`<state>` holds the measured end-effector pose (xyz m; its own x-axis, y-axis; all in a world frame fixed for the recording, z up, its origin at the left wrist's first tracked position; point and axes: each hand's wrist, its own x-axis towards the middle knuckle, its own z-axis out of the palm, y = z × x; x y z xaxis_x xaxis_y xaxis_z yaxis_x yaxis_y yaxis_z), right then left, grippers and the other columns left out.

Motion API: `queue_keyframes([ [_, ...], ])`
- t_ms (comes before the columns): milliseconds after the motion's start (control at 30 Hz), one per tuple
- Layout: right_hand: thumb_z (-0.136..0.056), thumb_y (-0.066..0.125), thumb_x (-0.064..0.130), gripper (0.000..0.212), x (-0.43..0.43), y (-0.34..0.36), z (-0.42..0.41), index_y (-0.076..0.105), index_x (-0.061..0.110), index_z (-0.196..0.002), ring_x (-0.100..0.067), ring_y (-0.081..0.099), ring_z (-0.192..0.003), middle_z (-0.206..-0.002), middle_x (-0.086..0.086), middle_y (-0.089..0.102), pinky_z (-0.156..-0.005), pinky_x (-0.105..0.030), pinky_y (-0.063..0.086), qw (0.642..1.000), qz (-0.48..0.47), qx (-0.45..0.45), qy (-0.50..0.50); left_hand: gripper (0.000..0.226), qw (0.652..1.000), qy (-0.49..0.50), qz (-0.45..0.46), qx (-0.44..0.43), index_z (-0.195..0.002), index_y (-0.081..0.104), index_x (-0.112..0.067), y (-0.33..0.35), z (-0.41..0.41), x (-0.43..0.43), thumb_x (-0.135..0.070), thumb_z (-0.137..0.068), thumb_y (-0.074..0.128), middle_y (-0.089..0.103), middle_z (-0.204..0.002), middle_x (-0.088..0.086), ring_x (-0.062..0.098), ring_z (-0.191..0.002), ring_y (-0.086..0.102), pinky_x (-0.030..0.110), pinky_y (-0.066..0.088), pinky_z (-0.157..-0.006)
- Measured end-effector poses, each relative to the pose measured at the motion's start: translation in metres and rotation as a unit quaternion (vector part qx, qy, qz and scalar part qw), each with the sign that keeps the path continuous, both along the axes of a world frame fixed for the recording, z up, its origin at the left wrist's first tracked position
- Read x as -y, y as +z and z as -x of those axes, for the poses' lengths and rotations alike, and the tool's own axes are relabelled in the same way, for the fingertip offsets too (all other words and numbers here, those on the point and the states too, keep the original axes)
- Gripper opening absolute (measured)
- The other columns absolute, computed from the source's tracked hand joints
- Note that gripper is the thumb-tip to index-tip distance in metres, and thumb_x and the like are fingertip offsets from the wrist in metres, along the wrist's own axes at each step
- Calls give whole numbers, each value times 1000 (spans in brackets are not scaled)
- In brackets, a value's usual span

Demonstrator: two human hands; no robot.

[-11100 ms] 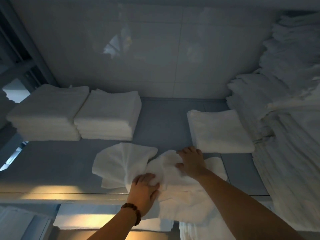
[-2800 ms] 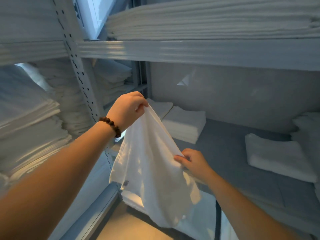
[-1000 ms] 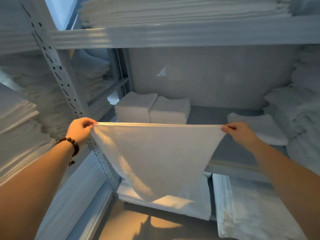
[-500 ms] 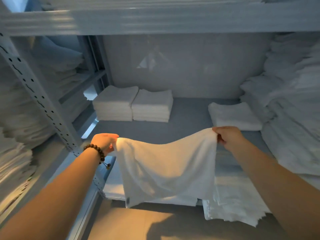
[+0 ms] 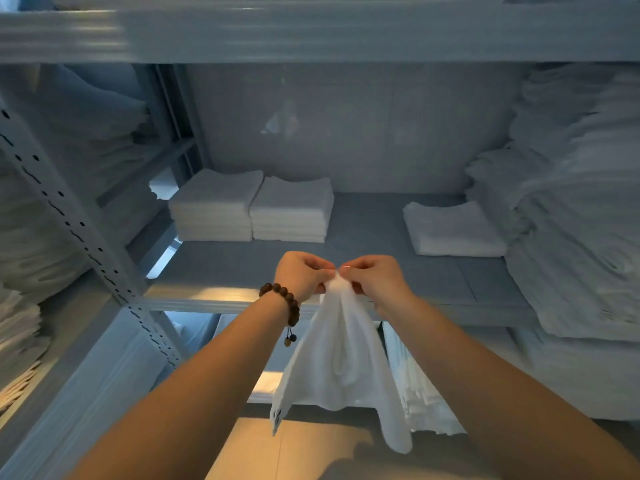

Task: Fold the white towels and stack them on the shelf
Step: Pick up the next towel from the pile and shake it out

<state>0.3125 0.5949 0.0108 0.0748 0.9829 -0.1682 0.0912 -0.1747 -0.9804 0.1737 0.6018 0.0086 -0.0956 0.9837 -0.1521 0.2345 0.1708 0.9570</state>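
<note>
A white towel (image 5: 341, 362) hangs doubled over in front of the grey shelf (image 5: 377, 271). My left hand (image 5: 303, 273), with a bead bracelet on its wrist, and my right hand (image 5: 375, 277) meet above it, and each pinches a top corner. The two corners touch between my fingertips. The towel's lower edge dangles below the shelf's front lip. Two neat stacks of folded towels (image 5: 251, 209) stand at the shelf's back left. A single folded towel (image 5: 452, 228) lies at the back right.
A perforated metal upright (image 5: 79, 230) runs down the left. Heaps of white linen (image 5: 581, 202) fill the right side, and more linen (image 5: 31, 216) the left bay. An upper shelf (image 5: 311, 36) spans the top. More towels (image 5: 415, 386) lie on the level below.
My hands held the towel stretched wide by its top corners. They have come together at the middle, so the towel now hangs folded in half.
</note>
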Motion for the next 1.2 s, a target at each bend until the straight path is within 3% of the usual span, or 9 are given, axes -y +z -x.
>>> queue_keyframes([
  [133,-80,68,3,20,1,6,0,67,-11,-94,-33,67,-82,-96,-28,69,-81,-40,57,999,29,16,12,3,998,-36,-11,-57,-76,73,-13,4,-2,-1,-10,-77,75,72,-76,2,15,-74,69,15,53,-57],
  [300,-91,50,7,24,-3,19,3,63,-12,-100,-26,66,-68,-85,-21,67,-69,-32,59,994,106,-6,40,23,979,-64,-44,-187,-72,74,-18,6,-4,-2,-38,-65,83,68,-69,-5,6,-68,61,16,43,-56],
  [467,-97,43,13,30,-6,22,-8,60,-11,-99,-28,70,-70,-83,-23,70,-69,-34,60,983,127,-67,115,10,954,-138,-56,-259,-71,72,-22,19,12,-6,-28,-71,80,66,-68,-8,1,-64,57,12,38,-56],
  [567,-96,48,13,22,-15,13,-28,61,-5,-93,-21,65,-60,-72,-16,66,-60,-29,57,991,41,35,121,5,936,-167,-104,-290,-75,72,-24,37,26,-8,-22,-75,77,67,-72,-9,-1,-63,56,11,39,-58],
  [667,-88,63,19,17,-22,-3,-49,67,6,-97,-13,57,-79,-88,-5,63,-73,-24,47,958,-67,235,150,5,911,-182,-161,-334,-77,71,-25,52,35,-10,-20,-79,72,61,-72,-14,0,-61,51,13,38,-57],
  [800,-78,74,32,32,-23,-27,-63,64,27,-108,-11,37,-126,-124,6,48,-103,-24,26,925,-99,276,243,5,882,-208,-205,-370,-86,71,-17,65,43,-10,-16,-83,68,68,-87,1,15,-77,60,30,53,-73],
  [867,-75,76,34,41,-26,-36,-62,61,32,-113,-15,24,-138,-138,2,37,-112,-34,21,916,-85,289,265,7,866,-219,-232,-386,-88,71,-14,70,45,-8,-13,-84,67,67,-88,-1,9,-77,59,25,51,-76],
  [1000,-72,78,37,51,-28,-50,-54,56,36,-119,-20,14,-144,-153,-4,20,-114,-43,16,901,-60,323,283,9,837,-225,-281,-412,-88,71,-14,79,51,-5,-8,-84,65,59,-82,-11,-10,-68,49,2,35,-65],
  [1200,-81,71,37,51,-23,-64,-49,55,28,-128,-23,18,-143,-156,0,19,-115,-44,19,887,-15,349,302,10,812,-176,-355,-428,-85,70,-11,96,73,-1,-2,-83,64,61,-81,-8,9,-73,54,13,38,-70],
])
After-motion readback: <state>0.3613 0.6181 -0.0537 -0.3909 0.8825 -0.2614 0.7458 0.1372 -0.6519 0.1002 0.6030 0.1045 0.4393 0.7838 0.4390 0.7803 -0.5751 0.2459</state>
